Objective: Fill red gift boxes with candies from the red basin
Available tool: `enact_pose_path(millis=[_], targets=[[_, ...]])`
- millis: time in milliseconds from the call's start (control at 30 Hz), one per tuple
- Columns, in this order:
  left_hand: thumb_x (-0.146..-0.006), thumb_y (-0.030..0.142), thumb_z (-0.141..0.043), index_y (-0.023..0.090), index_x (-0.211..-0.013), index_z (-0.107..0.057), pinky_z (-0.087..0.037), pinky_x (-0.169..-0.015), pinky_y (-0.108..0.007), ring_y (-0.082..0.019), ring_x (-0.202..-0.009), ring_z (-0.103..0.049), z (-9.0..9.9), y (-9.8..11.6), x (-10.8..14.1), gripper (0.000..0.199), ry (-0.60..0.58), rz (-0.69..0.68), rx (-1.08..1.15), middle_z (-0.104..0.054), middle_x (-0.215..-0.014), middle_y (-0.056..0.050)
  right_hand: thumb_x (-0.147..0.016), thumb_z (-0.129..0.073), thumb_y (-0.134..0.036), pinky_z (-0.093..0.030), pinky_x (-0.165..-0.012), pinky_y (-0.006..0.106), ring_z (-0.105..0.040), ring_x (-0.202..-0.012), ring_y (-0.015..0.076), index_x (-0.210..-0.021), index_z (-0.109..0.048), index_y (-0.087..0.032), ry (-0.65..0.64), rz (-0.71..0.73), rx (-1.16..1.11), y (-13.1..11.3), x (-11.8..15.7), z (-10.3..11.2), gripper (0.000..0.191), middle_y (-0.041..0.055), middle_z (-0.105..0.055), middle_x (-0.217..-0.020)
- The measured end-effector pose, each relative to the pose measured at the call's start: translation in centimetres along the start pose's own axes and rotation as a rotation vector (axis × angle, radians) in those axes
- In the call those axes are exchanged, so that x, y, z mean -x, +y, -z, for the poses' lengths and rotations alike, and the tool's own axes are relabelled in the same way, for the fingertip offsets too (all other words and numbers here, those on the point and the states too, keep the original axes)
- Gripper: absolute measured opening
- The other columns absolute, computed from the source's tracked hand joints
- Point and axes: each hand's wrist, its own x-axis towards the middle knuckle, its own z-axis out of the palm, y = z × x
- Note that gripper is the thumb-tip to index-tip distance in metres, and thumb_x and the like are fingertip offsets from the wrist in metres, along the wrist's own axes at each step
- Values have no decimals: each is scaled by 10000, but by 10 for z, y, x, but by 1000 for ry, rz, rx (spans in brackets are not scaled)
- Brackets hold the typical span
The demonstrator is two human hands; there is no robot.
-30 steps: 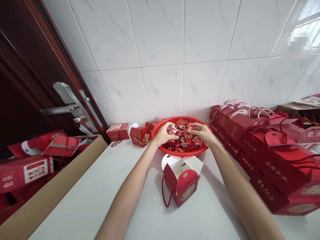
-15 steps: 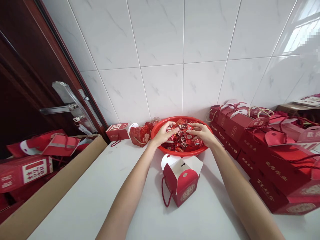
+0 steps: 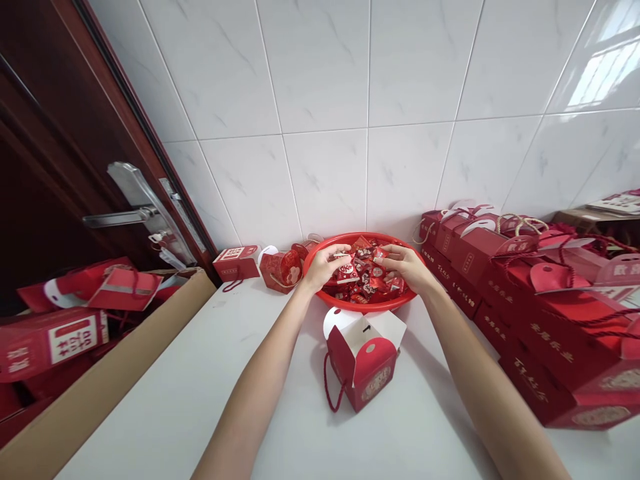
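My left hand (image 3: 323,268) is over the left side of a red plastic basket (image 3: 367,307) full of wrapped candies (image 3: 369,283). Between its thumb and fingers is a red-and-white candy packet (image 3: 346,269). At the basket's right side, my right hand (image 3: 405,268) has thumb and fingertips closed on a small red wrapped candy (image 3: 381,254), partly covered by the fingers. In front of the basket, between my forearms, a red gift box (image 3: 363,373) stands upright with its top flaps open, a white inside and a dark red cord handle hanging at its left.
Stacked red gift boxes (image 3: 530,333) with cord handles line the right side. Two smaller red boxes, a rectangular box (image 3: 237,263) and a faceted box (image 3: 281,270), sit by the tiled wall. At left, a cardboard carton (image 3: 115,367) holds more red boxes, beside a door with a handle (image 3: 120,218).
The red-and-white packet at my left hand now shows its face more fully, and the left fingers have shifted around it. My right hand and the open box have barely moved.
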Motion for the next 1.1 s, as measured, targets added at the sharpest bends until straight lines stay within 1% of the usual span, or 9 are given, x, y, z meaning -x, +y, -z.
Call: enact_pose_path(millis=[133,200,333,433,500,600,767,900,1100], targets=[[-686,442,-766,190,-995,-692,-505,-885,-336,-216,-979,-652,-3,7,9,405,82,-78,-9,-704,-1075,-53,-615,-877,-381,-516,-447,203,-644,-590,132,-926,-672,-178,-166,77,50,-22,14,-7,424,24,-706,-787],[-718,450,-759,190,-972,-685,-515,-876,-328,-216,-982,-653,-5,15,21,371,50,-119,-42,-702,-1061,-54,-662,-844,-401,-510,-460,207,-651,-622,143,-948,-678,-174,-278,129,119,-36,25,-10,401,22,-701,-790],[-755,439,-759,190,-976,-690,-545,-774,-303,-212,-912,-673,-7,33,56,340,-159,-97,-99,-711,-1033,-70,-737,-789,-378,-542,-557,247,-655,-698,158,-987,-697,-171,-367,240,253,-61,48,-14,337,41,-715,-886],[-792,407,-743,194,-985,-714,-548,-786,-313,-217,-902,-684,-5,45,80,289,-345,-55,-244,-734,-997,-66,-777,-754,-369,-571,-661,287,-671,-824,196,-1014,-707,-175,-391,309,310,-72,60,-15,310,58,-720,-975],[-835,384,-700,194,-965,-728,-538,-824,-323,-219,-925,-683,-2,52,90,232,-423,-48,-342,-747,-967,-54,-793,-736,-373,-574,-701,308,-672,-874,212,-1018,-707,-174,-422,342,364,-75,65,-17,302,68,-714,-1018],[-868,367,-649,189,-928,-729,-520,-828,-320,-211,-910,-675,3,62,99,204,-417,-61,-476,-748,-950,-43,-806,-713,-358,-555,-734,316,-661,-918,221,-1010,-702,-172,-442,394,498,-74,68,-23,277,73,-703,-1039],[-860,403,-636,207,-978,-720,-498,-833,-314,-227,-974,-657,16,82,107,245,-549,3,-709,-726,-1056,-35,-828,-641,-250,-463,-635,260,-612,-751,160,-925,-667,-170,-528,397,736,-68,72,-39,129,27,-685,-854],[-857,368,-637,251,-1160,-695,-460,-937,-312,-251,-1155,-606,27,93,110,331,-648,39,-767,-684,-1239,-32,-820,-626,-186,-434,-611,245,-607,-706,148,-938,-654,-168,-701,302,794,-66,75,-49,123,20,-693,-824],[-806,406,-704,284,-1253,-667,-446,-955,-314,-268,-1188,-590,35,92,109,465,-676,87,-773,-658,-1297,-32,-841,-630,-203,-450,-637,251,-639,-742,157,-970,-690,-162,-762,286,798,-67,77,-53,149,38,-724,-896]])
